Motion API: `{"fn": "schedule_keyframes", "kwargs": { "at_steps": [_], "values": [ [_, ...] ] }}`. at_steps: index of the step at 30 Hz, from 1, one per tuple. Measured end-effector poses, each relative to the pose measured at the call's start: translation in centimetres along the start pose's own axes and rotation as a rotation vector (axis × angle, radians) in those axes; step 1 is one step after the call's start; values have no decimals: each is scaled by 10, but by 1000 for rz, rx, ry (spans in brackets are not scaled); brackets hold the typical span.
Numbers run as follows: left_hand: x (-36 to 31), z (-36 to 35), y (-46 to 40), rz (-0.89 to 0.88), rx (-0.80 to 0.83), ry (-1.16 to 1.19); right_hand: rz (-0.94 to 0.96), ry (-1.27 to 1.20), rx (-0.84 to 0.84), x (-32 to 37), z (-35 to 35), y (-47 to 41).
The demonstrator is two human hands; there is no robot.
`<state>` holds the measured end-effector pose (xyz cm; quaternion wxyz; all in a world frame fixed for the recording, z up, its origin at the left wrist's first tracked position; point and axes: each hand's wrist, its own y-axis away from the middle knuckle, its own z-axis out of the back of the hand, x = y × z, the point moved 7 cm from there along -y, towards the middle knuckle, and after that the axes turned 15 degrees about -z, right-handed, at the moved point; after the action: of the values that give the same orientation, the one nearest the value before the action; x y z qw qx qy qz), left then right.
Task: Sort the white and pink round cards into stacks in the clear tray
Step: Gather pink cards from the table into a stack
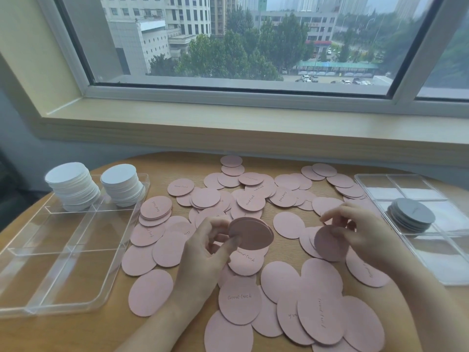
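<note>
Currently, the left hand point(203, 250) holds a small stack of pink round paper cards point(251, 233) above the round wooden table point(157, 163), thumb and fingers pinching the stack's near edge so its faces tilt toward the camera. The right hand point(355, 229) pinches a single pink round card point(330, 243) by its upper edge, lifted just above the loose cards beneath it. The two hands are near each other but apart.

Loose pink round cards point(239, 299) lie scattered and overlapping across the middle of the table, several printed "Good Luck".

At the left stands a clear plastic divided tray point(83, 304). Its two far compartments each hold a tall stack of white round cards: one at the far left point(72, 185), one just beside it to the right point(121, 184). The nearer compartments hold no cards.

At the right lies a second clear plastic divided tray point(375, 177), with a low stack of grey round cards point(412, 214) in one of its middle compartments.

Behind the table runs a window sill point(228, 118) below a large window.
</note>
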<state>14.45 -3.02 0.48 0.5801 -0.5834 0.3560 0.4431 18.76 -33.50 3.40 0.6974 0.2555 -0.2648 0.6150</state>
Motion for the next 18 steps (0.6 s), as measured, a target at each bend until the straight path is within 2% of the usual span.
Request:
{"fn": "schedule_keyframes", "kwargs": {
  "at_steps": [4,6,12,18],
  "values": [
    [-3,-3,0,-27,10,56,62,-477,83,25,6,14],
    [-5,-5,0,-40,29,66,76,-613,132,35,-7,20],
    [-4,-4,0,-48,53,11,80,-715,343,53,-54,35],
    [-2,-4,0,-18,26,46,130,-782,395,60,-61,38]
  ]
}}
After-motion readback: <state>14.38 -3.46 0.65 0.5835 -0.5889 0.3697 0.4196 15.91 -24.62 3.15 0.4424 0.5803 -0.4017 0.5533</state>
